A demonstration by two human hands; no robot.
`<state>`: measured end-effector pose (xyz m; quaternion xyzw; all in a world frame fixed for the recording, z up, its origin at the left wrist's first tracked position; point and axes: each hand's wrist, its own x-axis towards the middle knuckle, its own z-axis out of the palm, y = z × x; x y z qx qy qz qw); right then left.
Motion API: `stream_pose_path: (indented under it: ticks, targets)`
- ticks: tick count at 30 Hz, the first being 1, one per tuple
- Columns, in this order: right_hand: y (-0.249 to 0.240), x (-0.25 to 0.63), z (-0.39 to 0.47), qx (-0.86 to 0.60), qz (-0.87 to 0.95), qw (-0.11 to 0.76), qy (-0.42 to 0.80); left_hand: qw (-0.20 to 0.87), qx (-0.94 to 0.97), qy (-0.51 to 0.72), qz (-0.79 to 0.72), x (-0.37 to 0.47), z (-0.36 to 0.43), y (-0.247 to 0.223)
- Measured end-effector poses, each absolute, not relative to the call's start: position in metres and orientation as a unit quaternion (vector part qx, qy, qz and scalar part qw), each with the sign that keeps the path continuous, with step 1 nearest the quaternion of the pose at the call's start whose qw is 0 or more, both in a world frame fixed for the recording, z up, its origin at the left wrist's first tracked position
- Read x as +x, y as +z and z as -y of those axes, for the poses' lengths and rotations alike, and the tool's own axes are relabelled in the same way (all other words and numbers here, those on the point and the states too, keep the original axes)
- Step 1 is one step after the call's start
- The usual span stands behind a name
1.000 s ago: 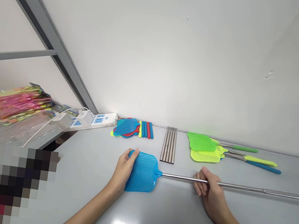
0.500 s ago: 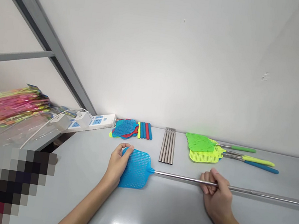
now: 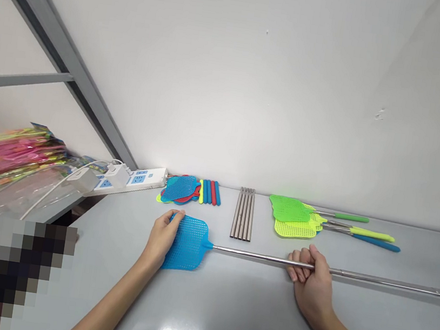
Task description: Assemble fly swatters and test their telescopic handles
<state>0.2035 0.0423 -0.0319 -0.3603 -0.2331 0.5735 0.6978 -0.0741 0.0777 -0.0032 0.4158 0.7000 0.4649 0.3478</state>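
Note:
A blue fly swatter (image 3: 188, 243) with a square mesh head is held level above the grey table. My left hand (image 3: 163, 236) grips the left edge of its head, thumb on top and fingers behind. Its thin telescopic metal rod (image 3: 248, 254) is drawn out long and runs off the right edge of the view, so its far end is hidden. My right hand (image 3: 310, 279) is closed around the middle of this rod. Behind the hands lies a row of several short metal tubes (image 3: 243, 214).
Green and yellow fly swatters (image 3: 291, 210) with coloured grips lie at the back right. Loose swatter heads (image 3: 179, 187) and several coloured grips (image 3: 210, 192) lie at the back left, beside a white power strip (image 3: 148, 178). Wrapped bundles (image 3: 17, 153) are heaped far left.
The blue swatter and both hands appear a little farther left, as does the whole scene, since the view has shifted slightly. Both holds are the same.

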Motion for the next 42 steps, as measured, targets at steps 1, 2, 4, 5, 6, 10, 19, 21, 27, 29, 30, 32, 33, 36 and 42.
stream_pose_path:
  ticks: [1,2,4,5,6,10,19,21,27,29,30,32,33,36,42]
  targets:
    - [-0.032,0.204,-0.042,-0.361,0.235,0.698,0.572,0.346,0.418,0.461,-0.702,-0.074,-0.077,-0.004]
    - [-0.032,0.204,-0.042,-0.36,0.234,0.7,0.571,0.345,0.42,0.457,-0.703,-0.074,-0.076,-0.004]
    - [-0.031,0.204,-0.041,-0.355,0.224,0.706,0.571,0.347,0.426,0.45,-0.705,-0.072,-0.074,-0.005]
    - [-0.031,0.204,-0.041,-0.35,0.219,0.71,0.571,0.348,0.429,0.446,-0.704,-0.072,-0.073,-0.006]
    - [-0.03,0.204,-0.04,-0.346,0.212,0.715,0.569,0.346,0.434,0.442,-0.705,-0.071,-0.072,-0.007]
    - [-0.028,0.205,-0.038,-0.341,0.187,0.732,0.559,0.323,0.45,0.425,-0.716,-0.065,-0.067,-0.01]
    - [-0.029,0.204,-0.037,-0.35,0.214,0.748,0.522,0.358,0.424,0.441,-0.705,-0.055,-0.059,-0.011]
    - [-0.03,0.205,-0.037,-0.348,0.214,0.749,0.522,0.342,0.428,0.436,-0.714,-0.054,-0.058,-0.011]
    - [-0.029,0.204,-0.036,-0.336,0.16,0.749,0.549,0.326,0.45,0.402,-0.727,-0.052,-0.056,-0.008]
    - [-0.028,0.204,-0.035,-0.334,0.151,0.748,0.554,0.316,0.458,0.391,-0.733,-0.052,-0.056,-0.008]
    - [-0.028,0.203,-0.035,-0.333,0.148,0.747,0.556,0.312,0.46,0.389,-0.735,-0.051,-0.056,-0.008]
    - [-0.027,0.203,-0.035,-0.334,0.146,0.745,0.559,0.313,0.461,0.392,-0.732,-0.05,-0.055,-0.009]
    - [-0.027,0.203,-0.035,-0.334,0.146,0.744,0.56,0.316,0.459,0.395,-0.73,-0.048,-0.054,-0.009]
    - [-0.027,0.203,-0.035,-0.333,0.146,0.741,0.564,0.327,0.449,0.41,-0.724,-0.045,-0.053,-0.009]
    - [-0.027,0.203,-0.036,-0.344,0.156,0.735,0.563,0.327,0.439,0.423,-0.722,-0.038,-0.049,-0.009]
